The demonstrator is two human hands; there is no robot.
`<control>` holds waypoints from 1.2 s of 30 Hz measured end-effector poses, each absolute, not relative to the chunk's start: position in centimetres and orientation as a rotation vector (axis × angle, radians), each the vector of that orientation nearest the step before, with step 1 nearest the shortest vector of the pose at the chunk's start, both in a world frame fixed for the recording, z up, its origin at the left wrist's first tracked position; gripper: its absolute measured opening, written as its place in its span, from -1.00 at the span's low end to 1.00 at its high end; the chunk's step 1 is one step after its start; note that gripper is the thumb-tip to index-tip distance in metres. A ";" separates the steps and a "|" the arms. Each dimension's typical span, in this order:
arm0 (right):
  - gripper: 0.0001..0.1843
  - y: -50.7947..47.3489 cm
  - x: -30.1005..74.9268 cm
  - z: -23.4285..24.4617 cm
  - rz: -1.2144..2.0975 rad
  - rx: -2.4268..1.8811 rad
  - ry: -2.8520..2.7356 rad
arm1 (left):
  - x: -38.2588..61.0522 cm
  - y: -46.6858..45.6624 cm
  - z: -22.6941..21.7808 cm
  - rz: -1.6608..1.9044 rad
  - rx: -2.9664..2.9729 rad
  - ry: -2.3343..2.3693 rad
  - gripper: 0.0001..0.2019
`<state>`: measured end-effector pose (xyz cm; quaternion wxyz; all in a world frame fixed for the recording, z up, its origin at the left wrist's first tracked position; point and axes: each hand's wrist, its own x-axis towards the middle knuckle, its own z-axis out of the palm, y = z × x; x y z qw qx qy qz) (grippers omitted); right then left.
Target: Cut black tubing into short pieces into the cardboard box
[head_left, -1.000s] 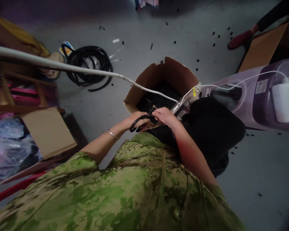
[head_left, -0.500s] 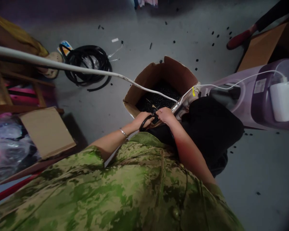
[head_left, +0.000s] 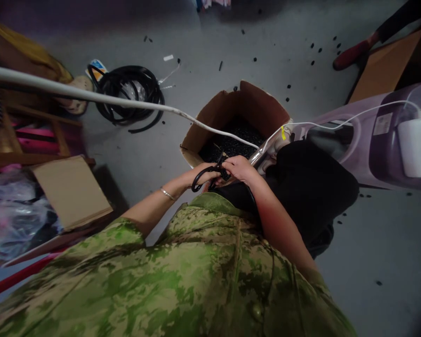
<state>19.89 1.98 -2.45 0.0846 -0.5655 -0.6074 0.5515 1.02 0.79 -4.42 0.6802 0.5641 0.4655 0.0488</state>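
Note:
My left hand [head_left: 204, 173] is closed around a pair of black-handled scissors [head_left: 197, 181], with one handle loop standing out to the left. The blades point towards my right hand [head_left: 239, 167], which pinches the end of a black strip [head_left: 251, 199]; the strip hangs down past my right forearm. Fingers hide most of where the blades meet the strip. Just beyond both hands is an open cardboard box [head_left: 270, 104] holding many small black cut pieces [head_left: 231, 140].
A white cable [head_left: 143, 104] crosses above the box. At right stand a purple plastic chair [head_left: 365, 126] and a white adapter [head_left: 417, 146]. A black coil [head_left: 140, 82] lies on the floor. Another person's red shoe [head_left: 351, 55] shows at upper right.
My left hand has shifted slightly left and the scissors have turned, their handle loop now further from my right hand. My right hand has moved a little left.

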 end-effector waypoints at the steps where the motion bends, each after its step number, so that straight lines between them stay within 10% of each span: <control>1: -0.60 2.0 19.9 -2.4 1.648 -1.686 -1.818 | 1.2 0.9 -4.2 0.083 1.323 1.074 -0.82; 36: -0.61 1.8 19.8 -2.6 1.762 -1.739 -1.666 | 1.8 0.9 -3.2 -0.207 1.832 1.331 -0.72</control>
